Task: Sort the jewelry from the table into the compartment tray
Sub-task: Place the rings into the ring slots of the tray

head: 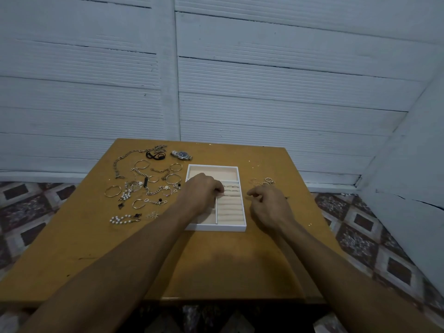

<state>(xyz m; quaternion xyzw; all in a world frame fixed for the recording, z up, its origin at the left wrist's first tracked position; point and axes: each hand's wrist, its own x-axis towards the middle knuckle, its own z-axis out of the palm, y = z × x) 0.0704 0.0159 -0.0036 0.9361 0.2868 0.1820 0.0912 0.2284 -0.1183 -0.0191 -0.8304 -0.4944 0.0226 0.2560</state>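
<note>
- Two hands are held over the table
- The left hand is curled over the tray, fingertips at the ring rolls; any grip cannot be told
- The right hand is loosely curled beside the tray, near small rings
- Most jewelry is spread left of the tray

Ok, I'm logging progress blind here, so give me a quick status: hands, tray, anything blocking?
Left hand over tray, fingers at ring rolls. Right hand beside tray, fingers pinched, contents unclear. Most jewelry on the table left of the tray. Nothing blocking.
</note>
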